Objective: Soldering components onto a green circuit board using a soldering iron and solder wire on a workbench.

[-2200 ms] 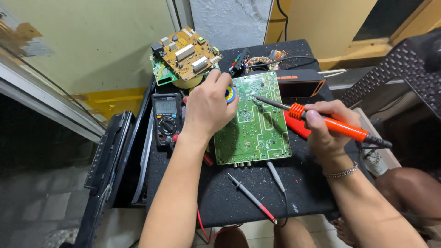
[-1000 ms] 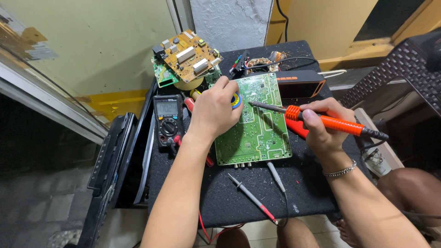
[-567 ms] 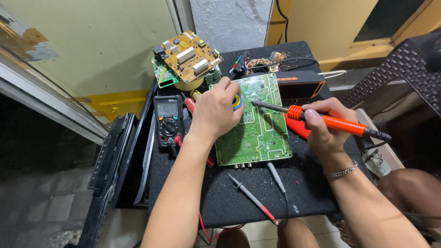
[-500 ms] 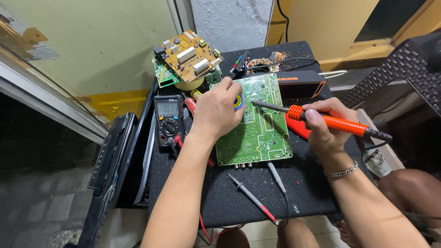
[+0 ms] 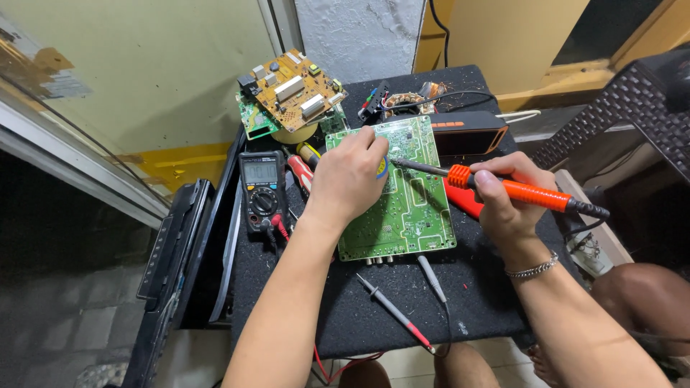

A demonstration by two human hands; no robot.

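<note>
A black counter (image 5: 402, 316) carries everything. The biggest thing on it is a green circuit board (image 5: 413, 208), lying flat in the middle. Behind it a yellow-brown board (image 5: 291, 90) leans on some other parts. A black meter (image 5: 262, 190) sits just left of the green board, and a dark box with an orange stripe (image 5: 471, 129) sits to its right. Two thin probes (image 5: 392, 312) lie near the front edge.

The left hand (image 5: 348, 179) rests on the green board with its fingers curled down. Something small, blue and yellow, shows under them, but I cannot tell what it is or if the hand grips it. The right hand (image 5: 507, 197) is closed around an orange soldering iron (image 5: 517, 188). The metal tip points at the board, right beside the left fingers.

The tip looks very close to those fingers, so I think a small slip could burn them. The board is only pressed down by one hand, so it might slide and the tip could touch the wrong spot.
</note>
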